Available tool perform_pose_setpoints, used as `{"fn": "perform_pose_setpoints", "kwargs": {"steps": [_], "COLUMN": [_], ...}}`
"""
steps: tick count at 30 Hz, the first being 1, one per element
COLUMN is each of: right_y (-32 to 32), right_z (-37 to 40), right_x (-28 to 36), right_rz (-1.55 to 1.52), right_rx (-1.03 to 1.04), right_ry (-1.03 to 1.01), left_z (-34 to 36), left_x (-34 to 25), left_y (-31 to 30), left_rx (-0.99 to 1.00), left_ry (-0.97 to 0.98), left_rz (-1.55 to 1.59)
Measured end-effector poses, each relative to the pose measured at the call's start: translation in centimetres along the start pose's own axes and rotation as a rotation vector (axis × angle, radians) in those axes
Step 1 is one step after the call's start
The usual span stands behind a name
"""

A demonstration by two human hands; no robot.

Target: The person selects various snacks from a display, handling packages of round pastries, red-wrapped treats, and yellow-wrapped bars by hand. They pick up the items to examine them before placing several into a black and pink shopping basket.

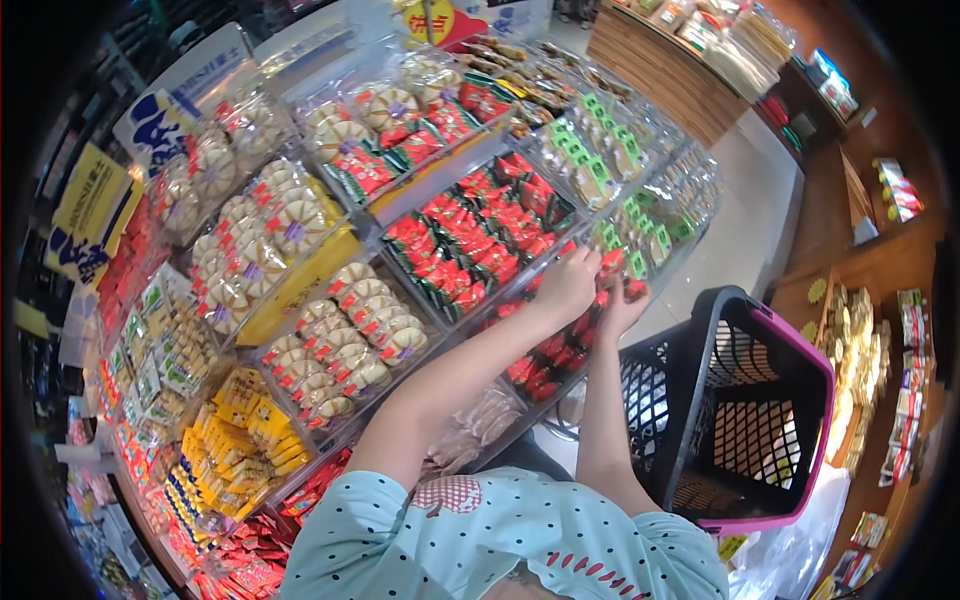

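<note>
My left hand (566, 288) reaches over the display of small red-wrapped snack packets, its fingers closed at the far edge of the front bin. Close beside it, my right hand (621, 312) has its fingers curled around a red-wrapped packet (635, 290). Another red packet (611, 262) shows between the hands at the left fingertips. Below them lies a bin of red packets (545, 375), partly covered by my left forearm. Behind is a second bin of red and dark-green packets (470, 225).
A black shopping basket with a pink rim (822, 400) stands right of my right arm. Clear bins hold wrapped round pastries (345, 335), yellow packets (245, 435) and green-labelled packets (585, 165). Wooden shelves (800, 270) line the right side, beyond a tiled floor (745, 200).
</note>
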State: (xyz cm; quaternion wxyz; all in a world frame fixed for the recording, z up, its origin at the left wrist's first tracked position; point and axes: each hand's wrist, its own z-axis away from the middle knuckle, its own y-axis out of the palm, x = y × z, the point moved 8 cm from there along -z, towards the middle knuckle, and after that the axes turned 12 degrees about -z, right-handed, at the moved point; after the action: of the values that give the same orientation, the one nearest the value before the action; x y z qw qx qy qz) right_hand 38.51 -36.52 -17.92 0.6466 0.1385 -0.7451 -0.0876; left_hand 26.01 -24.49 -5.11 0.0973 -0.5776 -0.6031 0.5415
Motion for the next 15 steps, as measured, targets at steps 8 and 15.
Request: {"fn": "perform_pose_setpoints", "kwargs": {"steps": [8, 15], "right_y": [17.9, 31.3], "right_z": [-0.3, -0.3], "right_x": [14.3, 18.1], "right_rz": [-0.269, -0.073], "right_rx": [0.227, 0.577], "right_ry": [-0.077, -0.271], "left_z": [-8.4, -13.1], "left_x": [10.4, 19.7], "left_y": [-17.1, -18.7], "left_rx": [-0.519, -0.195], "left_ry": [-0.116, -0.369], "left_rz": [-0.148, -0.386]}}
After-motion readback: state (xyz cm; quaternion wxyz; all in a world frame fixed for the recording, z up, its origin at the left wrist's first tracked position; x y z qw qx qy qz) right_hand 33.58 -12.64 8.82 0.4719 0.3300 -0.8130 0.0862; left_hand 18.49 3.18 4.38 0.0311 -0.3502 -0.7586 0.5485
